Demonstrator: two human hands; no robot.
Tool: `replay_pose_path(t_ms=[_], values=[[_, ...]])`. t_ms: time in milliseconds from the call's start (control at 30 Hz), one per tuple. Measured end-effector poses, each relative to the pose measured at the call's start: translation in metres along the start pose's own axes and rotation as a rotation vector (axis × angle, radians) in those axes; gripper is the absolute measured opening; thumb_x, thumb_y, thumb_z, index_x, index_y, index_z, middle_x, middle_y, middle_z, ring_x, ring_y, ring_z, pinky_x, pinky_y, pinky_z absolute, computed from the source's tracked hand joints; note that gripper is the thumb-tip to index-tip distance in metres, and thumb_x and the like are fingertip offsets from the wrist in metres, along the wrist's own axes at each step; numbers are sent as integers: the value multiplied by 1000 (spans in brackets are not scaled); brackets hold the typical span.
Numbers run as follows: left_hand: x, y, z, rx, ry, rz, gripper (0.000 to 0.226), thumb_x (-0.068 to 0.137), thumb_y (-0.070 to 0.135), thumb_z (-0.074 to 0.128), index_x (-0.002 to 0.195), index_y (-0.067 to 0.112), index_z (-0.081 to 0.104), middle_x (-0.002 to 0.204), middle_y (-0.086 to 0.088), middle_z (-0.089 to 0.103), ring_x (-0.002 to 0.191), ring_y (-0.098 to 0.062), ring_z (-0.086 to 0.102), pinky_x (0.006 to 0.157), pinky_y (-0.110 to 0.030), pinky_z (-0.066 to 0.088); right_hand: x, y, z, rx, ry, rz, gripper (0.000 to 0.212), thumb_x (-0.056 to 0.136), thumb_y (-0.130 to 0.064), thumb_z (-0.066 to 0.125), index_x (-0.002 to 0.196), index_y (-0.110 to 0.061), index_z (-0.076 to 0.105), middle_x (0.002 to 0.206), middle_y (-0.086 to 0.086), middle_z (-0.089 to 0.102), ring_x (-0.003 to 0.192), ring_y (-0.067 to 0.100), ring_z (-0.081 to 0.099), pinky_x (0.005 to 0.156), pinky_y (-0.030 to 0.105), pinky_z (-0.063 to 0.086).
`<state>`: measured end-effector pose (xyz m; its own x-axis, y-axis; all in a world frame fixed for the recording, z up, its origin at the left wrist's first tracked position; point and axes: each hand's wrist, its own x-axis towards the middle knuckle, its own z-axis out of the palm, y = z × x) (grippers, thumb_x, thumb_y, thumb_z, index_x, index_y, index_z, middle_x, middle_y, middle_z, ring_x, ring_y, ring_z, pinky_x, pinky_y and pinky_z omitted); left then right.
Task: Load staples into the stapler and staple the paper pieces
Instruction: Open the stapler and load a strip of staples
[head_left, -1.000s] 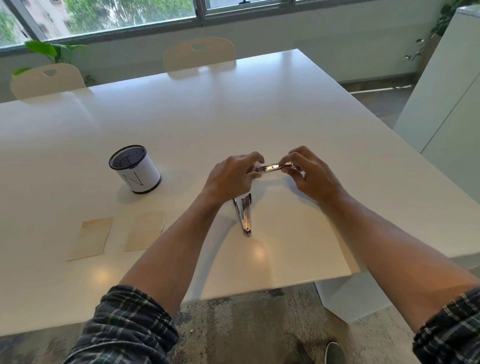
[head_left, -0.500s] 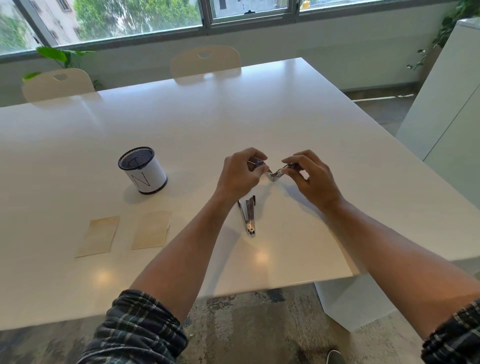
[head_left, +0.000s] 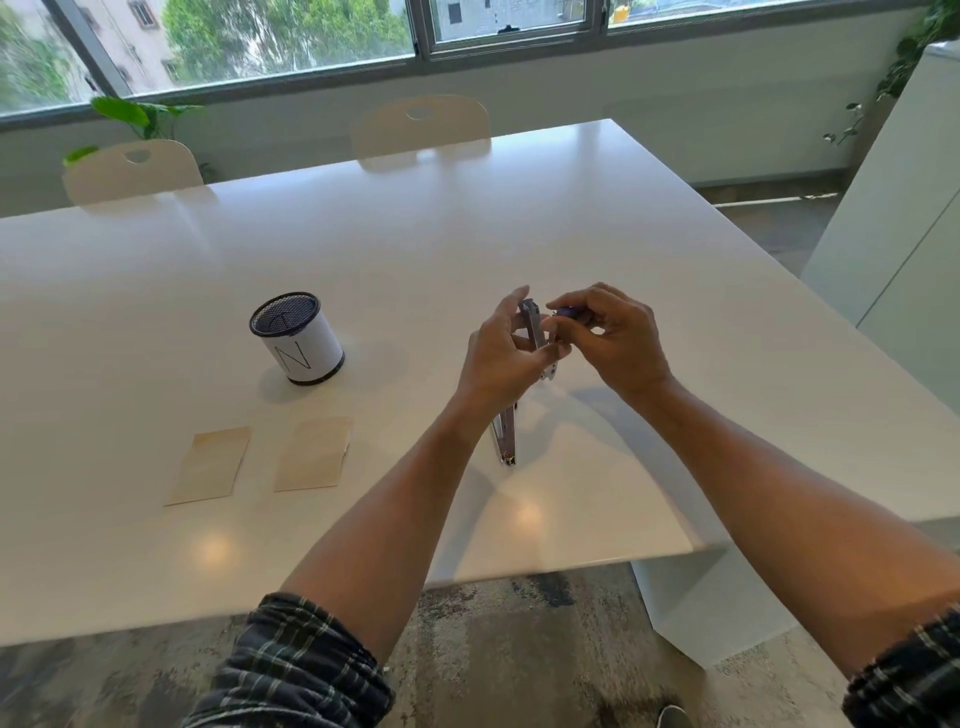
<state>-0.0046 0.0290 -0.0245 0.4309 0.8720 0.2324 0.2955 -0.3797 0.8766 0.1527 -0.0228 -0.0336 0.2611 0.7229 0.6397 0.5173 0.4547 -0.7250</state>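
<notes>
The left hand (head_left: 506, 353) grips the raised metal arm of the opened stapler (head_left: 535, 332), whose other arm (head_left: 505, 441) rests on the tabletop (head_left: 467, 223) towards its near edge. The right hand (head_left: 618, 332) pinches a small purple piece (head_left: 566, 312) just beside it — likely staples. Keep the channel steady and slide them in straight. Two paper pieces (head_left: 260, 460) wait at the near left, unstapled.

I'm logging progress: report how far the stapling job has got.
Done: the stapler is swung open. In hand: the left hand holds it while the right hand works at its top; staples aren't discernible. Left: both paper pieces lie apart, unstapled, on the table.
</notes>
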Motion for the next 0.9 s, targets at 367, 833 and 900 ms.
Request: replay_pose_path(t_ms=[367, 833, 900], values=[[-5, -2, 4, -46, -62, -4, 73, 83, 28, 79, 148, 26, 45, 104, 1, 80, 80, -9, 77, 80, -43, 65, 4, 11, -1, 378, -209, 464, 30, 96, -33, 72, 117, -13, 76, 104, 27, 72, 91, 28, 65, 84, 44, 51], [-2, -10, 18, -209, -98, -1, 46, 90, 15, 72, 132, 28, 55, 92, 6, 80, 83, -16, 78, 77, -39, 65, 4, 17, -5, 423, -220, 484, 36, 79, -45, 86, 99, -17, 76, 76, 0, 68, 69, 15, 59, 66, 26, 51], [-2, -12, 18, -245, -114, -15, 45, 91, 15, 73, 132, 23, 57, 94, 1, 80, 86, -21, 78, 81, -50, 64, 4, 17, -7, 404, -218, 467, 41, 77, -50, 86, 100, -18, 76, 78, 1, 69, 70, 15, 61, 66, 26, 52]])
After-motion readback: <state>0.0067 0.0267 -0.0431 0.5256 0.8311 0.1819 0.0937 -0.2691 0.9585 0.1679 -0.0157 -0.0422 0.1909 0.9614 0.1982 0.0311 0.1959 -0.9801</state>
